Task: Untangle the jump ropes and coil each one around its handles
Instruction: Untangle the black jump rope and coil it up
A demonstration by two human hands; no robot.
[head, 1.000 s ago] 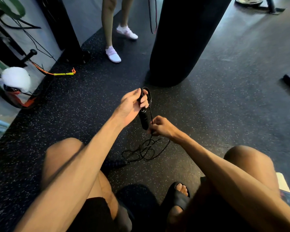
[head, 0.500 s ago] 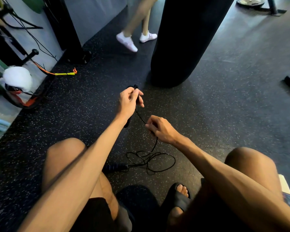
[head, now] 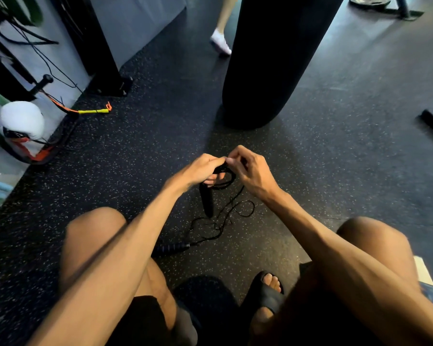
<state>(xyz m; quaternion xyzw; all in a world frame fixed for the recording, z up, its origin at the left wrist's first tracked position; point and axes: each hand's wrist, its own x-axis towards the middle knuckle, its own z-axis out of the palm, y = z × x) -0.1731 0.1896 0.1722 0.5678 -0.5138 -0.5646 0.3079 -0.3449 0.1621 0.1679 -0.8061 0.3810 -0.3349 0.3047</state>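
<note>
My left hand (head: 202, 170) grips the top of a black jump rope handle (head: 207, 201), which hangs down below my fist. My right hand (head: 249, 171) pinches the thin black rope (head: 225, 181) right beside my left fingers, where a few loops wrap the handle's top. The loose rope (head: 235, 211) trails down to the floor in a small tangle. The second black handle (head: 170, 248) lies on the floor near my left knee.
A black punching bag (head: 267, 61) hangs straight ahead. Another person's white shoe (head: 220, 43) shows behind it. A yellow and orange rope (head: 93, 111) and a white boxing glove (head: 20, 121) lie at the left. A black post base (head: 110, 83) stands at the back left.
My right hand rose from the slack rope to meet my left hand at the handle's top, adding a loop. The floor tangle has shrunk. The other person walked right behind the bag.
</note>
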